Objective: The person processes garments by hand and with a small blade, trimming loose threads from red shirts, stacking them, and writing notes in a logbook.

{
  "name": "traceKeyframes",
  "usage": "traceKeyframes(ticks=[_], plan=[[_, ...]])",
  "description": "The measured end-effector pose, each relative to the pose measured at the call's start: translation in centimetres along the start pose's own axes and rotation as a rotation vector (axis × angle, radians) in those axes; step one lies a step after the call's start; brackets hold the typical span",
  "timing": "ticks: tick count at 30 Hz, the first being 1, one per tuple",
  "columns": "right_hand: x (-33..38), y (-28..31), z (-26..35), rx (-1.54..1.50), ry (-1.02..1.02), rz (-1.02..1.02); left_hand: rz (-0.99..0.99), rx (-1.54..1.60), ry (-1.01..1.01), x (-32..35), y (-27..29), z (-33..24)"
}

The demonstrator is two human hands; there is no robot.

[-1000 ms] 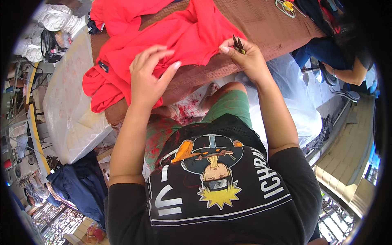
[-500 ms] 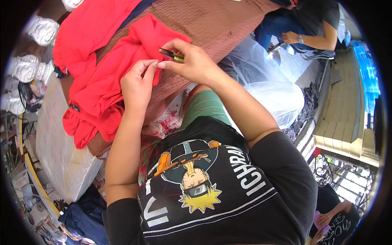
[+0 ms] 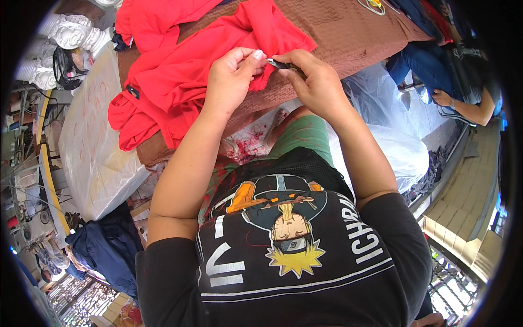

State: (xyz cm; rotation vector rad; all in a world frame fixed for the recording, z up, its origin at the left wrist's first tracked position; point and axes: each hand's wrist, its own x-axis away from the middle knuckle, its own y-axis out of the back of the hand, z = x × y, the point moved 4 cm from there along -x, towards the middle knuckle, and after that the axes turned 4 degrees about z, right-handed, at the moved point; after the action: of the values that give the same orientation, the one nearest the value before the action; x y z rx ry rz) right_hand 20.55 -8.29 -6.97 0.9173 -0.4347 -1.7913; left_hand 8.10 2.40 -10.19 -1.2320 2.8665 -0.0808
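My right hand (image 3: 321,87) is closed around a small pair of thread snips (image 3: 284,65), whose metal tip points at the fingertips of my left hand. My left hand (image 3: 230,76) is closed in a pinch just left of the blades; whatever lies between thumb and finger is too small to make out. Beneath and behind both hands, a bright red garment (image 3: 180,76) lies crumpled along the edge of a table with a brown quilted cover (image 3: 338,32).
A plastic-wrapped slab (image 3: 90,147) stands left of the table, with white ornate pieces (image 3: 71,30) beyond it. Dark blue cloth (image 3: 106,245) is heaped at lower left. White translucent plastic bags (image 3: 397,155) lie at right. A seated person (image 3: 463,109) is at far right.
The snips, earlier tucked up in my right hand with that hand's fingers at my left fingertips, now have their tip beside the left pinch. The whole view has shifted, and yellow-handled scissors show at the top.
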Motion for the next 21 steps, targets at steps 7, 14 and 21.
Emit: traceKeyframes(ticks=[7, 14, 21], plan=[[-0.3, 0.9, 1.0, 0.17, -0.006, 0.019, 0.212, -0.589, -0.458, 2.4, 0.6, -5.5], [0.6, 1.1, -2.7, -0.215, -0.202, -0.028, 0.414, -0.362, -0.146, 5.7, 4.1, -9.9], [1.0, -2.3, -1.3, -0.502, -0.623, 0.317, -0.045, -0.965, -0.425, 5.3, 0.1, -3.3]])
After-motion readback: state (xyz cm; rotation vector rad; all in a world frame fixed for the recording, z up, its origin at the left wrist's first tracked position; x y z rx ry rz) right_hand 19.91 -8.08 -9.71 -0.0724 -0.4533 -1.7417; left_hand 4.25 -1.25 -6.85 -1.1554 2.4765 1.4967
